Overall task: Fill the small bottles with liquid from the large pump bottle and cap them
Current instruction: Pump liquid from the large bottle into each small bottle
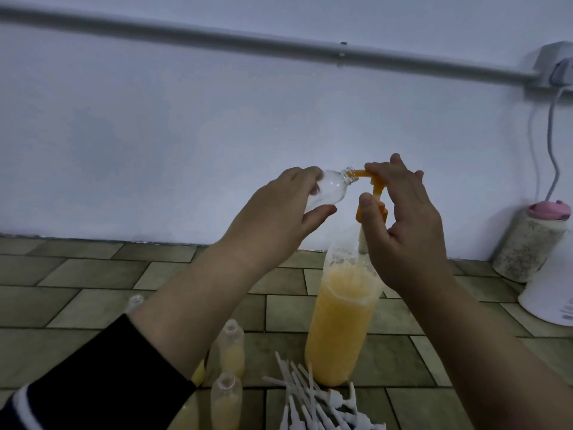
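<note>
A tall clear pump bottle [344,318] holding orange liquid stands on the tiled surface. Its orange pump head [376,184] points left. My left hand [279,212] grips a small clear bottle [116,189], tilted on its side, with its mouth at the pump spout. My right hand [400,218] is at the pump head, fingers over its top and thumb on the orange collar. Below, small uncapped bottles [231,352] [226,398] partly filled with orange liquid stand upright. White spray caps with tubes [316,401] lie in a pile.
A pale wall rises close behind, with a grey conduit [279,48] across it. At the right stand a speckled cup with a pink lid [530,243] and a white container [552,290]. Another clear small bottle [135,302] peeks out behind my left forearm.
</note>
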### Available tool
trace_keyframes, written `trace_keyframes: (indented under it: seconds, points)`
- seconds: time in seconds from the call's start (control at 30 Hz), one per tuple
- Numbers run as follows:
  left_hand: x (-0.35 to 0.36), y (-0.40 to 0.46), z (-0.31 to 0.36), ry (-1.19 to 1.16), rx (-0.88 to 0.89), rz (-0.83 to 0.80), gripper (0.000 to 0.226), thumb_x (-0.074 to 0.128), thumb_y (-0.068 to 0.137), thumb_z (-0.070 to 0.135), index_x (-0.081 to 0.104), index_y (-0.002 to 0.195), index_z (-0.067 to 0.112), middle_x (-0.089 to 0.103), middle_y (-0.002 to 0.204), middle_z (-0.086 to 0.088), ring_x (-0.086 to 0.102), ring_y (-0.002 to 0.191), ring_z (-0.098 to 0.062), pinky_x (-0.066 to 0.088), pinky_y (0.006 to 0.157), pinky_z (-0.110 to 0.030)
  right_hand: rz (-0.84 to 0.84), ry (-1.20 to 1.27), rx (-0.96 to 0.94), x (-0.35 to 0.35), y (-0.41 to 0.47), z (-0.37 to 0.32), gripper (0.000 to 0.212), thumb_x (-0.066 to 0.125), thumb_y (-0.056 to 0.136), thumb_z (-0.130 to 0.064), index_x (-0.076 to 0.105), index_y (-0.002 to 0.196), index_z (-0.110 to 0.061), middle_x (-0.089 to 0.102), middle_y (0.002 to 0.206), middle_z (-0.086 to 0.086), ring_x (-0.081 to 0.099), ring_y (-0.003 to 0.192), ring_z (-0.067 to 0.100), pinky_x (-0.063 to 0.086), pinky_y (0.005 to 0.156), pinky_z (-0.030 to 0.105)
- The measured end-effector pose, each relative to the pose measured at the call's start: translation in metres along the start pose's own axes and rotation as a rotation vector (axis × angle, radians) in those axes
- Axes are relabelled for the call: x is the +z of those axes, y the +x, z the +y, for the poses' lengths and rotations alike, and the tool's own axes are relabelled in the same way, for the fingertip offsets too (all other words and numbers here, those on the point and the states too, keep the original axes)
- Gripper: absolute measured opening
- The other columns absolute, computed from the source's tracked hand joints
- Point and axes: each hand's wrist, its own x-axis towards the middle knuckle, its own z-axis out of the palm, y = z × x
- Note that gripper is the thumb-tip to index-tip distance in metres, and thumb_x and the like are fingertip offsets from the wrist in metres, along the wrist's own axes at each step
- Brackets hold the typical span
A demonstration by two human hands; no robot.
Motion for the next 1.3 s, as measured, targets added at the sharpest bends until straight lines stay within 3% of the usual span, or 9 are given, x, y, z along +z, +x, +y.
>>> trace_keyframes:
  seconds: [0.13,0.4,0.5,0.57,0.7,0.97,1.13,1.23,1.3]
  points:
    - [0.004,0.0,-0.001,-0.036,-0.004,0.01,0.045,0.05,0.093,0.044,0.044,0.131,0.022,0.054,0.115,0.009,0.054,0.094,-0.009,0.049,0.084,-0.029,0.001,-0.008,-0.005,0.002,0.0,0.002,0.043,0.04,0.092,-0.04,0.048,0.131,-0.023,0.039,0.135,-0.017,0.016,0.132,-0.003,0.0,0.106,0.01]
    - [0.014,-0.008,-0.003,-0.034,-0.027,-0.044,0.045,0.049,0.093,0.044,0.043,0.132,0.022,0.054,0.117,0.009,0.052,0.092,-0.006,0.046,0.079,-0.021,0.034,0.058,0.039,0.016,-0.016,0.008,0.039,0.041,0.091,-0.037,0.048,0.127,-0.024,0.04,0.134,-0.019,0.017,0.136,-0.003,0.005,0.114,0.022]
    - [0.006,-0.006,-0.003,-0.018,-0.028,-0.029,0.045,0.05,0.093,0.044,0.044,0.131,0.023,0.054,0.116,0.009,0.052,0.093,-0.007,0.046,0.078,-0.022,0.0,0.018,0.007,0.01,-0.008,0.003,0.043,0.041,0.091,-0.04,0.048,0.13,-0.024,0.03,0.131,-0.025,0.01,0.133,-0.008,0.0,0.109,0.012]
    - [0.001,-0.002,0.0,-0.033,-0.017,-0.016,0.043,0.05,0.093,0.044,0.045,0.13,0.023,0.054,0.116,0.009,0.052,0.092,-0.008,0.045,0.077,-0.023,-0.005,-0.021,-0.053,0.003,-0.002,0.002,0.045,0.037,0.092,-0.042,0.048,0.131,-0.021,0.037,0.133,-0.02,0.011,0.134,-0.006,-0.002,0.108,0.006]
    - [-0.001,0.002,0.006,-0.029,0.005,0.004,0.044,0.05,0.093,0.043,0.044,0.131,0.023,0.055,0.117,0.008,0.053,0.092,-0.008,0.044,0.076,-0.021,0.043,-0.025,-0.049,-0.001,0.001,-0.001,0.049,0.031,0.092,-0.043,0.051,0.129,-0.017,0.048,0.139,0.0,0.02,0.135,0.002,0.001,0.111,0.01]
    - [0.01,-0.005,0.003,-0.028,-0.011,-0.043,0.044,0.05,0.093,0.043,0.043,0.132,0.023,0.054,0.118,0.008,0.05,0.09,-0.005,0.044,0.076,-0.019,0.088,0.024,0.014,0.014,-0.014,0.007,0.036,0.042,0.093,-0.03,0.053,0.125,-0.017,0.037,0.125,-0.02,0.024,0.131,0.0,0.012,0.111,0.022]
    - [0.0,-0.002,0.006,-0.033,-0.016,-0.012,0.044,0.051,0.093,0.042,0.044,0.132,0.023,0.055,0.118,0.007,0.053,0.092,-0.009,0.045,0.076,-0.02,0.063,0.022,-0.008,0.003,0.0,-0.003,0.047,0.032,0.091,-0.044,0.056,0.122,-0.018,0.035,0.123,-0.021,0.021,0.13,0.0,0.005,0.106,0.011]
    - [-0.001,0.0,0.008,-0.019,-0.003,0.011,0.044,0.051,0.093,0.042,0.044,0.132,0.023,0.055,0.118,0.007,0.053,0.091,-0.008,0.045,0.076,-0.02,0.113,0.046,-0.005,0.005,0.001,-0.004,0.043,0.035,0.091,-0.039,0.056,0.122,-0.018,0.033,0.124,-0.027,0.019,0.13,-0.009,0.003,0.107,0.007]
    - [0.001,0.0,0.007,-0.019,0.008,0.015,0.044,0.05,0.093,0.042,0.044,0.132,0.023,0.055,0.118,0.007,0.052,0.091,-0.008,0.045,0.076,-0.021,0.147,0.066,0.016,0.01,-0.001,-0.003,0.041,0.036,0.09,-0.035,0.056,0.119,-0.016,0.038,0.122,-0.022,0.025,0.13,-0.005,0.004,0.11,0.009]
